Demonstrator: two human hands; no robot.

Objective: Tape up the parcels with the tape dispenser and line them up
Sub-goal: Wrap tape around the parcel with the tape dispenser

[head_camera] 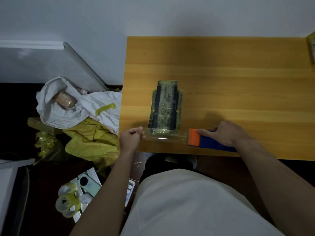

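The table (238, 82) looks like smooth yellow wood. Shiny clear tape (163, 136) wraps the parcel (165, 108). The dispenser (208, 141) is maybe plastic.

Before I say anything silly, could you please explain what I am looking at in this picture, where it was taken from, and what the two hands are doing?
There is no machine here: a person works with two bare hands, and the single picture comes from a wide-angle camera worn on the head, looking forward and down.

On the wooden table lies a dark parcel, already wrapped in clear tape. The right hand holds the tape dispenser, blue with an orange front, on the table near its front edge. The left hand pinches the free end of a clear tape strip, which stretches from those fingers to the dispenser and crosses the near end of the parcel.

Another parcel peeks in at the table's far right. On the floor to the left are a white bag, yellow wrapping and spare tape rolls.
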